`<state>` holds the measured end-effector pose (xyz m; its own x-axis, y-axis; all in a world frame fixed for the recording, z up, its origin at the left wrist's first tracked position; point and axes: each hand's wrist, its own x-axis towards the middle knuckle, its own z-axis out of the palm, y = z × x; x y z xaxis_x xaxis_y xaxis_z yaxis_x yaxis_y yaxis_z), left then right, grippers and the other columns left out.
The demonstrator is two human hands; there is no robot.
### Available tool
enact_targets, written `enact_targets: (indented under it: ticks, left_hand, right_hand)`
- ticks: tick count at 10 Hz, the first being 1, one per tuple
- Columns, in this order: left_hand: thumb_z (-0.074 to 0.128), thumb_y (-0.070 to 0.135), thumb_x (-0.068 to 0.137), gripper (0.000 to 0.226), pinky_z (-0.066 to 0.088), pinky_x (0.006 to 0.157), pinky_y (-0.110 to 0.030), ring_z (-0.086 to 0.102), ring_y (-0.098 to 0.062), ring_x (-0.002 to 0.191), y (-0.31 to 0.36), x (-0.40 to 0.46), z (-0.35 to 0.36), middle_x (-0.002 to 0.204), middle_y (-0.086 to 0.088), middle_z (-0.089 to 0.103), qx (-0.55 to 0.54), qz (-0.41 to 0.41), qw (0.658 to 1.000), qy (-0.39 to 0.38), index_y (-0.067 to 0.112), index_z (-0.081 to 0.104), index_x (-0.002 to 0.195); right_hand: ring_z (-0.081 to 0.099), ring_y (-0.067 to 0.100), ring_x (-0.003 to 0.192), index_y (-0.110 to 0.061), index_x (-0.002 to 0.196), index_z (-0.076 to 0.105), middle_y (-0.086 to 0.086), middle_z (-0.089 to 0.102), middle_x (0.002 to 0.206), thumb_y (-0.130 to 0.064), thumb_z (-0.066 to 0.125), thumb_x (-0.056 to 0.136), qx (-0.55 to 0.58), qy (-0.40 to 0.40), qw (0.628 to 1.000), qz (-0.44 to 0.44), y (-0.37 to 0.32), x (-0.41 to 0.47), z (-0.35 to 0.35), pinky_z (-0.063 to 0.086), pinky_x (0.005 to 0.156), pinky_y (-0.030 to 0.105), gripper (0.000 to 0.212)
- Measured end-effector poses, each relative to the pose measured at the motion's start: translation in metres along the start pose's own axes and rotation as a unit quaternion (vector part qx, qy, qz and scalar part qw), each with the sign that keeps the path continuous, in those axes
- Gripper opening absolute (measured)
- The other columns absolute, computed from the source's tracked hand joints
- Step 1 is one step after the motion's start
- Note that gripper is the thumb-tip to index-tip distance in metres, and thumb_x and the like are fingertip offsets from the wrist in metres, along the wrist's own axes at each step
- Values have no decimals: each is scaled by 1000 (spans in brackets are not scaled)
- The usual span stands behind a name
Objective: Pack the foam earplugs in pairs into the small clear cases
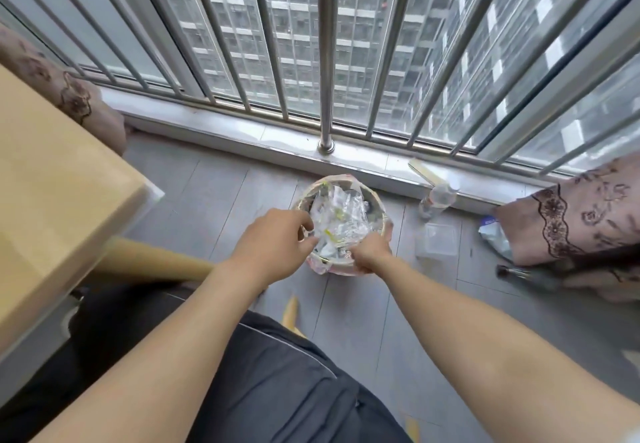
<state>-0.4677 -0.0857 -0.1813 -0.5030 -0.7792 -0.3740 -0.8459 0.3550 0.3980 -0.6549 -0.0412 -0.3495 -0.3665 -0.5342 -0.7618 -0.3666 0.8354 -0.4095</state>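
Floor bin (375,204), contents indistinct plastic.

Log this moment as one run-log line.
left hand: over bin, fingers curled | right hand: gripping clear wrappers at bin rim | clear box: floor, right of bin

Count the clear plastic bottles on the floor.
1: a clear plastic bottle lying on the floor by the window sill, right of the bin. Others may be hidden behind the curtain.
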Motion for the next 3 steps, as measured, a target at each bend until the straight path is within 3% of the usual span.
enact_targets:
  ticks: [1,2,3]
  left_hand:
    - [60,42,92,24,54,80,-35,66,-19,92,4,-1,-1,95,7,72,4,13,1000,15,27,68,109]
    - [61,42,91,24,53,79,-34,66,-20,93,7,-5,-5,95,8,72,4,20,999,31,28,67,110]
    - [61,43,92,24,48,74,-31,65,-18,93,11,-10,-10,95,9,70,-5,32,998,50,30,66,111]
  right_hand:
    - [62,26,112,-18,101,68,3,68,100,-25,52,94,-187,145,959,-157,-5,7,-1,23,119,56,19]
    - [50,27,132,-19,133,56,2,54,142,-24,53,94,-292,37,933,-208,-9,11,2,27,114,56,40]
    - [54,32,130,-14,138,51,11,56,145,-25,53,97,-284,-26,939,-190,-10,19,4,41,109,44,43]
